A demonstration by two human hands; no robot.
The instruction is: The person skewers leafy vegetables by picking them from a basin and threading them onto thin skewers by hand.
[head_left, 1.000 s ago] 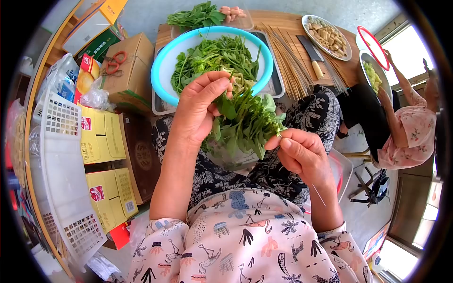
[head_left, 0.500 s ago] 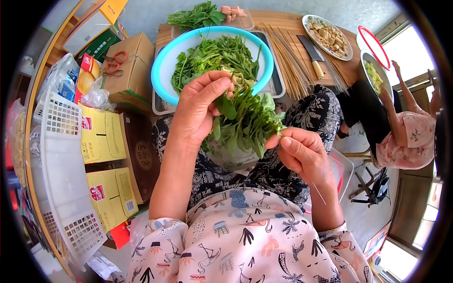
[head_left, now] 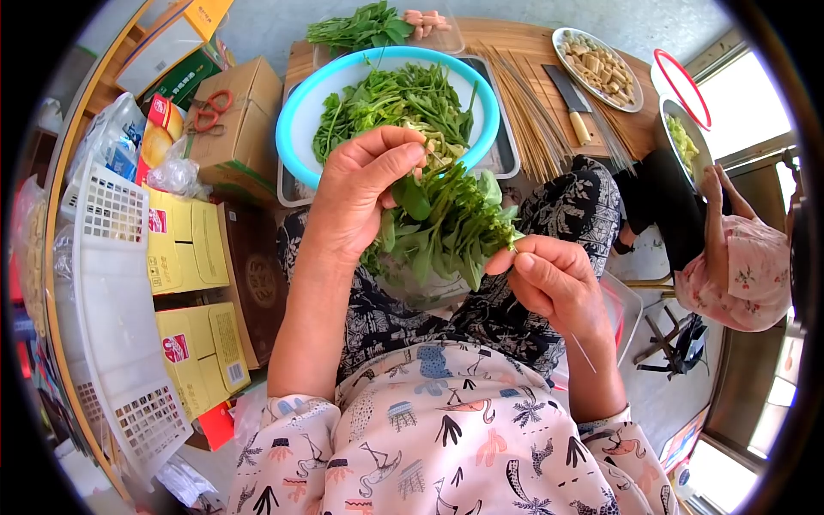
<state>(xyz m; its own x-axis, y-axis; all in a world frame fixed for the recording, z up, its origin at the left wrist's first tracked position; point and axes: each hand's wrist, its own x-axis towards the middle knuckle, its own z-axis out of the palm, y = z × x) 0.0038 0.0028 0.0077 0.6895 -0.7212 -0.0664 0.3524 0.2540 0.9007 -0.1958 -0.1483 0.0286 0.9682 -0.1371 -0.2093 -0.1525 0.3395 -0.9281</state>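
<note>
The left hand [head_left: 359, 199] is closed in a pinch, on what I cannot tell; the right hand [head_left: 556, 279] pinches the near right end of leafy greens [head_left: 446, 225] bunched between them above the lap [head_left: 408, 330]. Farther off, a blue-rimmed basin [head_left: 285, 120] holds more greens [head_left: 395, 101], with loose skewers [head_left: 520, 124] and a knife [head_left: 567, 93] to its right.

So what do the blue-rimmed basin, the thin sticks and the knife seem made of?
Basin: probably plastic, given its smooth, evenly coloured rim. Sticks: likely bamboo or wood, mostly straw-coloured and slender. Knife: a dark, apparently metal blade; its pale tan handle looks wooden, though plastic is possible.
</note>
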